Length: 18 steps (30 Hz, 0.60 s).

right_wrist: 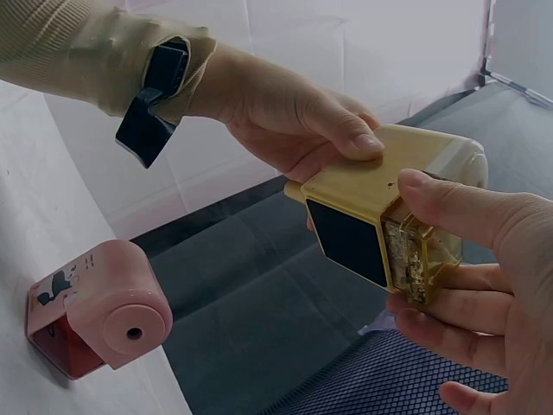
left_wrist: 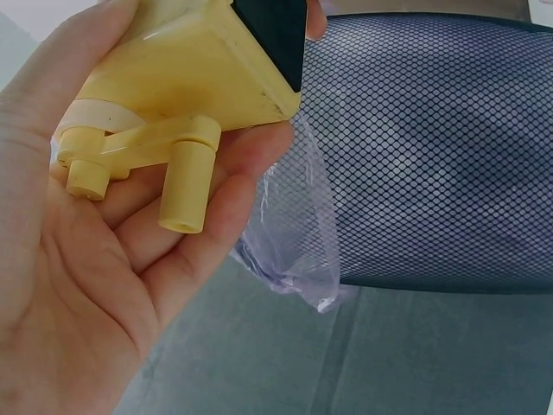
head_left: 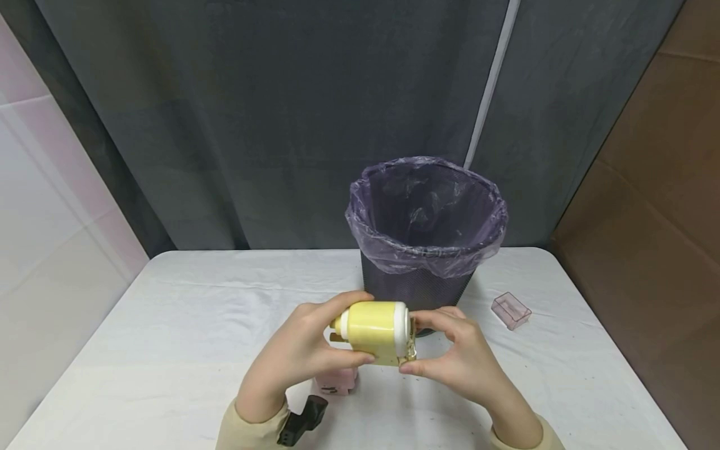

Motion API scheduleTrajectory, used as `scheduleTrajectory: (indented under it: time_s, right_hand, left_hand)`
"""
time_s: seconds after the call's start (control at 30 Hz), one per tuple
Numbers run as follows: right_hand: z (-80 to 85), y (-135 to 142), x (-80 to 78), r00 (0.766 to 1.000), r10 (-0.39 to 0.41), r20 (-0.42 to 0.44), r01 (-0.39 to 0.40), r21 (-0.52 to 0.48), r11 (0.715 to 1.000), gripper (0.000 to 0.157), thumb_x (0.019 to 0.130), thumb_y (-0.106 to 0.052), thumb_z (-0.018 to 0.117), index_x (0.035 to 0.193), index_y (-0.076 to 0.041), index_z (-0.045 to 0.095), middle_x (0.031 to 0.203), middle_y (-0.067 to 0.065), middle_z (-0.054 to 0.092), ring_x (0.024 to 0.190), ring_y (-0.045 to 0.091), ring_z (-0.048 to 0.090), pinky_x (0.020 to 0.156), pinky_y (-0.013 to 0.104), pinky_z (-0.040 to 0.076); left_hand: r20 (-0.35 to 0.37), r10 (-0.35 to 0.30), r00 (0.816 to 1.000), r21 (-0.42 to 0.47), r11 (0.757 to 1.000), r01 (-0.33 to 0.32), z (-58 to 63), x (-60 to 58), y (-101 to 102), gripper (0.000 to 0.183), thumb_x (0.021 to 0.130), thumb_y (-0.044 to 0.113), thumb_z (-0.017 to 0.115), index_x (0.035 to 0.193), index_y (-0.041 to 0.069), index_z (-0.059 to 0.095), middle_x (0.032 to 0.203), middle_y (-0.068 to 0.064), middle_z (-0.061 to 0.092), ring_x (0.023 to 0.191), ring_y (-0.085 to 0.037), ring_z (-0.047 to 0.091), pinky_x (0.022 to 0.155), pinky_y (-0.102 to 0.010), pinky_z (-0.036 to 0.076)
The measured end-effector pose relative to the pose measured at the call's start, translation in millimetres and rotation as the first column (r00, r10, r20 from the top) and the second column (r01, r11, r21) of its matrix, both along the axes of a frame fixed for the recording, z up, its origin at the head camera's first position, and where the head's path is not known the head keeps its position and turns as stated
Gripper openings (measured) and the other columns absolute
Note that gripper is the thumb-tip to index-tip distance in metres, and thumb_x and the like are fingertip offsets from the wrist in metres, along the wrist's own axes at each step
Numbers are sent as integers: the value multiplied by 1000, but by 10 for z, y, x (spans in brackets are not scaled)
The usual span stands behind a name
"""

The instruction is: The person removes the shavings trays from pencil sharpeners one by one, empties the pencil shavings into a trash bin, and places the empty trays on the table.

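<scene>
Yellow crank pencil sharpener (head_left: 371, 325) lies sideways, long axis left-right; left hand (head_left: 306, 340) grips the crank end (left_wrist: 188, 177), right hand (head_left: 461, 351) pinches its shavings drawer (right_wrist: 406, 255).

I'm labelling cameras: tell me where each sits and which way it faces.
On the head: faces forward, down at mesh wastebasket, left hand, right hand, sleeves.
On the left wrist: faces left hand, yellow pencil sharpener.
On the right wrist: faces both hands, left sleeve, pink pencil sharpener.
Head and right wrist share both sharpeners.
</scene>
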State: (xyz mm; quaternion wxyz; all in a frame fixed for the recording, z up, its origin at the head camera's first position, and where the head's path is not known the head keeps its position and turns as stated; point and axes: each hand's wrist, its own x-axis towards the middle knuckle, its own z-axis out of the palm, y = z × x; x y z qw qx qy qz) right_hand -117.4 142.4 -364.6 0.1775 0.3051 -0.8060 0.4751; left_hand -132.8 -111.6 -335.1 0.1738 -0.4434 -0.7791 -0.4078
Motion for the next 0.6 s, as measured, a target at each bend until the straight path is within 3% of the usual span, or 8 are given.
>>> scheduleTrajectory:
  time_s: [0.6]
  right_hand:
    - [17, 18, 5, 1000, -14, 12, 14, 19, 1000, 57, 57, -26, 92, 108, -14, 71, 99, -10, 68, 92, 15, 54, 79, 34, 46]
  left_hand:
    - [15, -12, 1000, 4, 1000, 12, 15, -2, -24, 66, 69, 19, 87, 126, 9, 56, 98, 2, 68, 78, -6, 60, 74, -21, 49]
